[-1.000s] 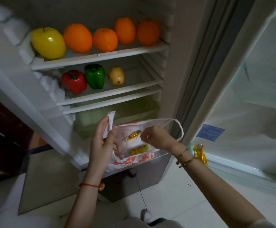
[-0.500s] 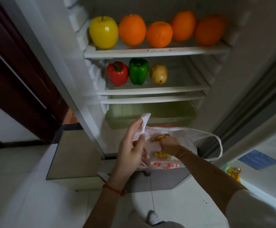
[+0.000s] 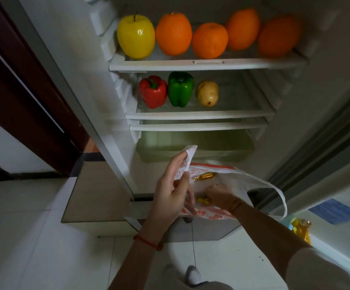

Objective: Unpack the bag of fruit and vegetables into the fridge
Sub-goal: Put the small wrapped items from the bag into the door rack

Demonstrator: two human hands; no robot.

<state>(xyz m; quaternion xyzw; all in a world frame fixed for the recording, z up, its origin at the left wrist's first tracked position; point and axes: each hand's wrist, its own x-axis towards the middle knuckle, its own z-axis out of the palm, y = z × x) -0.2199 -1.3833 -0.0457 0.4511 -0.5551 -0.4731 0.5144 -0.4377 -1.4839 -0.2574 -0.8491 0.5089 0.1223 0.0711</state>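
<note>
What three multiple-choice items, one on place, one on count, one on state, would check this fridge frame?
1. Where is the potato?
A. top shelf
B. middle shelf, right of the green pepper
C. in the bag

2. How many oranges are on the top shelf?
A. two
B. four
C. six

3. What is the right hand doing?
A. reaching inside the bag
B. resting on the fridge door
C. holding the yellow apple

Answers:
1 B: it sits on the same shelf, beside the green pepper.
2 B: four oranges stand in a row right of the yellow apple.
3 A: its fingers are down in the bag, which the left hand holds open.
</note>
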